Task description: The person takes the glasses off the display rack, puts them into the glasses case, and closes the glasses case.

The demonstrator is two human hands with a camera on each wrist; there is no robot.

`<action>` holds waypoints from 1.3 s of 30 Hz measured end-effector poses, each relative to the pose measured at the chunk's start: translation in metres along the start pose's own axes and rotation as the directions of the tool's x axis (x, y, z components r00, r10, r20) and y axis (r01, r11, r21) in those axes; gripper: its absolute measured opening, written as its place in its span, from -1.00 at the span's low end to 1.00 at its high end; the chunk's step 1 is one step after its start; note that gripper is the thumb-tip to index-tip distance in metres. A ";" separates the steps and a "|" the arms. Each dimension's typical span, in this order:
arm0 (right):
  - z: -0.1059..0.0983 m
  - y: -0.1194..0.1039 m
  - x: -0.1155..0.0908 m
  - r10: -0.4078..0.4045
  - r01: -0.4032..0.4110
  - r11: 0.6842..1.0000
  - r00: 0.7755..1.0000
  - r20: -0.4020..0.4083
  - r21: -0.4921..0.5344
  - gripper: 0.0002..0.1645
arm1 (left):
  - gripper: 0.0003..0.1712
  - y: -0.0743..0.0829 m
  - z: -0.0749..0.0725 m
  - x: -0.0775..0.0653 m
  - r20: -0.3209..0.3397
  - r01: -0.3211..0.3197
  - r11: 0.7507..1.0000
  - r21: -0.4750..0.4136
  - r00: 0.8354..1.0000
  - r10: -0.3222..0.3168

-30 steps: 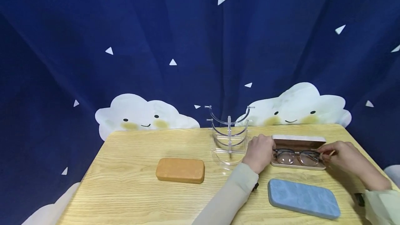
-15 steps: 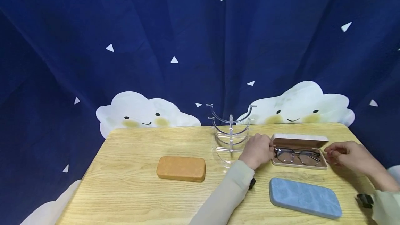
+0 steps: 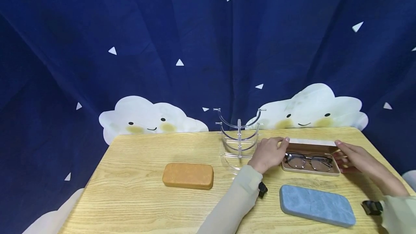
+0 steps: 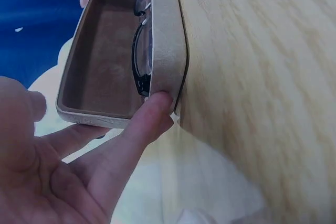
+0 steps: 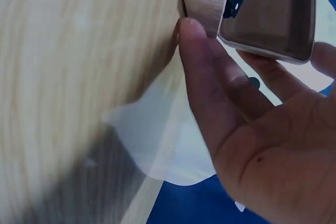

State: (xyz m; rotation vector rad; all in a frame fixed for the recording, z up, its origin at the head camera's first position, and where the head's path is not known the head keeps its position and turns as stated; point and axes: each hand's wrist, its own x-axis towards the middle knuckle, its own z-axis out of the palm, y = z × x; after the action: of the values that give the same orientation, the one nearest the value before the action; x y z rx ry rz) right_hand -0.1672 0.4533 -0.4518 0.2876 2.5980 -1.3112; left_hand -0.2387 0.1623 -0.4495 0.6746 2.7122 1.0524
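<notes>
Dark-framed eyeglasses (image 3: 308,161) lie folded in an open glasses case (image 3: 312,172) with a pale outside and brown lining, its lid tilted back. My left hand (image 3: 269,151) is at the case's left end, thumb up by the lid's corner. In the left wrist view, a fingertip (image 4: 160,103) touches the base's end and another finger lies by the lid. My right hand (image 3: 355,158) is at the right end, thumb at the lid's top corner, other fingers extended alongside. In the right wrist view, its fingertips (image 5: 191,27) reach the base's corner.
A closed blue glasses case (image 3: 316,205) lies in front of the open one. An orange glasses case (image 3: 187,176) sits left of centre. Close by my left hand stands a clear tiered eyeglass stand (image 3: 239,140). Behind the wooden table (image 3: 136,205) hangs a blue curtain (image 3: 195,28).
My right hand let go of the eyeglasses, leaving them in the case, drew back, then came in to the lid's right corner. My left thumb rose to the lid's left corner.
</notes>
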 end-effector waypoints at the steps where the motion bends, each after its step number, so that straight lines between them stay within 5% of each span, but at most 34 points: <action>1: 0.000 0.000 0.000 0.000 0.000 1.000 1.000 0.010 0.000 -0.03 | -0.39 0.000 0.000 0.000 0.002 0.000 1.000 -0.005 1.000 0.000; 7: -0.006 0.007 -0.002 -0.011 0.007 0.999 0.995 0.103 0.037 -0.08 | -0.51 -0.005 -0.007 0.000 0.077 -0.020 0.995 -0.101 0.997 0.028; 13: -0.012 0.020 -0.003 -0.060 0.026 0.982 0.983 0.176 0.188 -0.64 | -0.54 -0.007 -0.015 -0.004 0.145 0.018 0.977 -0.210 0.989 0.013; 15: -0.013 0.024 -0.004 -0.076 0.040 0.982 0.978 0.193 0.187 -0.68 | -0.54 -0.007 -0.016 -0.006 0.163 0.038 0.973 -0.228 0.987 0.000; 20: -0.009 0.025 -0.007 -0.107 0.112 0.993 0.986 0.129 -0.030 -0.58 | -0.60 -0.008 -0.015 -0.010 0.151 0.032 0.985 -0.171 0.988 -0.006; 23: -0.003 0.022 -0.003 -0.171 0.184 0.970 0.981 0.089 -0.160 -0.49 | -0.64 -0.010 -0.013 -0.012 0.122 0.028 0.993 -0.115 0.992 -0.014; 26: 0.001 0.020 0.000 -0.237 0.248 0.952 0.968 0.080 -0.180 -0.54 | -0.66 -0.010 -0.012 -0.014 0.114 0.022 0.998 -0.064 0.993 -0.015; 30: 0.005 0.015 0.000 -0.342 0.334 0.899 0.939 0.020 -0.282 -0.59 | -0.60 -0.010 -0.014 -0.020 0.106 -0.046 0.998 0.042 0.993 0.041; 34: 0.010 0.000 -0.012 -0.347 0.291 0.869 0.935 -0.075 -0.401 -0.48 | -0.55 -0.010 -0.019 -0.032 0.117 -0.160 0.983 0.094 0.982 0.149; 37: 0.016 -0.015 -0.025 -0.326 0.252 0.865 0.939 -0.105 -0.433 -0.38 | -0.53 -0.013 -0.027 -0.045 0.143 -0.289 0.953 0.091 0.951 0.275; 39: 0.023 -0.022 -0.033 -0.375 0.287 0.847 0.919 -0.119 -0.448 -0.39 | -0.54 -0.017 -0.033 -0.054 0.164 -0.383 0.920 0.084 0.916 0.366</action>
State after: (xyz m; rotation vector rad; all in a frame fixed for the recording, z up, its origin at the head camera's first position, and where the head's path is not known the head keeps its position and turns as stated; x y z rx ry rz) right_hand -0.1386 0.4195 -0.4392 -0.1222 3.1261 -0.7881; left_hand -0.2064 0.1060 -0.4370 1.2811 2.5885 0.8772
